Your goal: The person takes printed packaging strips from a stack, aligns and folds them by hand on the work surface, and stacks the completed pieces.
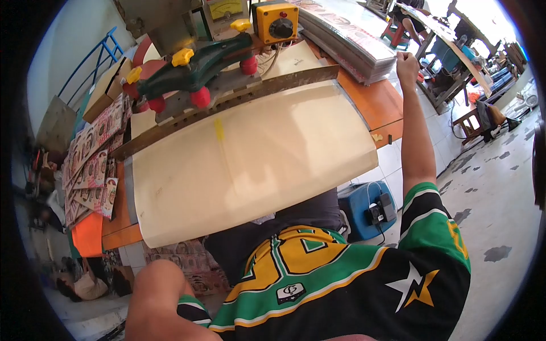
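Observation:
My right hand is stretched out to the far right, its fingers curled closed at the near corner of a long stack of printed plastic sheets. What the fingers hold, if anything, is hidden. My left arm is bent at the lower left, and its hand is out of view. In front of me a cream-coloured sheet covers the work surface, with a strip of yellow tape on it and its near edge hanging down. Behind it runs a long metal bar under a dark green clamp frame with yellow knobs and red feet.
An orange control box with a black dial stands behind the bar. Printed packets lie piled at the left edge of the orange-brown table. A blue container with plugs and cables sits below right. Another person sits at the far right.

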The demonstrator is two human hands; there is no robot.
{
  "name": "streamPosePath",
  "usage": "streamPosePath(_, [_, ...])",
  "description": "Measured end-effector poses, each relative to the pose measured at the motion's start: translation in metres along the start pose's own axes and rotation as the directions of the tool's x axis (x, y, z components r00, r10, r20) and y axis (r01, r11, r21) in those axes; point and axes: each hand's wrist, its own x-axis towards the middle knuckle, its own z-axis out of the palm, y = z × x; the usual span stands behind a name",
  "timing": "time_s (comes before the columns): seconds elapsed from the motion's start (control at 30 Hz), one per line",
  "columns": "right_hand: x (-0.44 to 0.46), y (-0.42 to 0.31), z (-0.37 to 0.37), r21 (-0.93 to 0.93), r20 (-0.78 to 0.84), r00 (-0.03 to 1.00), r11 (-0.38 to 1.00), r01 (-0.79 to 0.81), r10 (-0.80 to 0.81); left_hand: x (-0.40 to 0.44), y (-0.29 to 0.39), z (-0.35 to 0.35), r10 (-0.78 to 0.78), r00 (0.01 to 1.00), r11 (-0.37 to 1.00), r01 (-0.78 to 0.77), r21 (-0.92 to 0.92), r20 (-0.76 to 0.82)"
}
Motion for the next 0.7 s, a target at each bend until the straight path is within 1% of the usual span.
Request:
streamPosePath(0.07, [0.002,0.002,0.001,0.027,0.008,1.000,1.000,-0.006,0.006,0.003,-0.002,-0.006,0.035,0.996,0.999,-0.035,-0.002,0.085])
streamPosePath(0.1, [0.004,0.004,0.003,0.019,0.007,1.000,1.000,-0.001,0.000,0.005,-0.005,-0.010,0.029,0.994,1.000,-0.029,0.001,0.103])
streamPosePath(0.2, [0.016,0.008,0.005,-0.013,-0.022,0.999,1.000,0.028,-0.028,0.010,-0.007,-0.012,-0.005,0.996,1.000,0.004,0.020,0.090])
streamPosePath(0.27, [0.019,-0.007,-0.004,-0.007,-0.028,1.000,1.000,0.010,-0.011,0.013,-0.005,-0.011,-0.023,0.997,0.999,0.021,0.040,0.068])
streamPosePath(0.3, [0.022,-0.011,-0.007,0.027,-0.049,0.998,0.999,0.035,-0.034,0.014,-0.004,-0.012,-0.029,0.998,0.998,0.026,0.051,0.057])
streamPosePath(0.33, [0.024,-0.017,-0.011,0.048,-0.001,1.000,0.999,0.010,-0.010,0.014,-0.003,-0.010,-0.037,0.998,0.997,0.034,0.063,0.043])
streamPosePath(0.4, [0.011,-0.055,-0.033,0.213,0.142,0.980,0.962,-0.169,0.141,0.015,0.000,-0.009,-0.035,0.999,0.996,0.032,0.086,0.022])
streamPosePath(0.43, [0.011,-0.057,-0.029,0.215,0.138,0.980,0.962,-0.169,0.141,0.015,0.002,-0.008,-0.033,0.999,0.995,0.032,0.099,0.007])
streamPosePath(0.47, [0.012,-0.057,-0.022,0.407,0.121,0.978,0.890,-0.205,0.170,0.014,0.004,-0.008,-0.031,0.999,0.993,0.032,0.113,-0.009])
streamPosePath(0.5, [0.013,-0.054,-0.017,0.582,0.108,0.973,0.781,-0.227,0.203,0.015,0.007,-0.007,-0.028,0.999,0.992,0.031,0.124,-0.022])
streamPosePath(0.53, [0.018,-0.048,-0.011,0.583,0.099,0.973,0.780,-0.227,0.209,0.015,0.009,-0.006,-0.028,0.999,0.991,0.032,0.134,-0.032])
streamPosePath(0.6, [0.029,-0.032,0.003,0.722,0.202,0.953,0.624,-0.301,0.226,0.015,0.013,-0.003,-0.023,0.998,0.987,0.032,0.156,-0.055])
streamPosePath(0.63, [0.031,-0.026,0.004,0.768,0.291,0.938,0.538,-0.347,0.189,0.014,0.016,-0.002,-0.020,0.997,0.986,0.032,0.166,-0.070])
streamPosePath(0.67, [0.034,-0.020,0.005,0.766,0.290,0.938,0.541,-0.347,0.190,0.015,0.019,-0.002,-0.018,0.997,0.984,0.032,0.173,-0.081])
streamPosePath(0.7, [0.038,-0.015,0.008,0.789,0.408,0.894,0.422,-0.446,0.183,0.014,0.020,0.001,-0.017,0.996,0.983,0.033,0.179,-0.089])
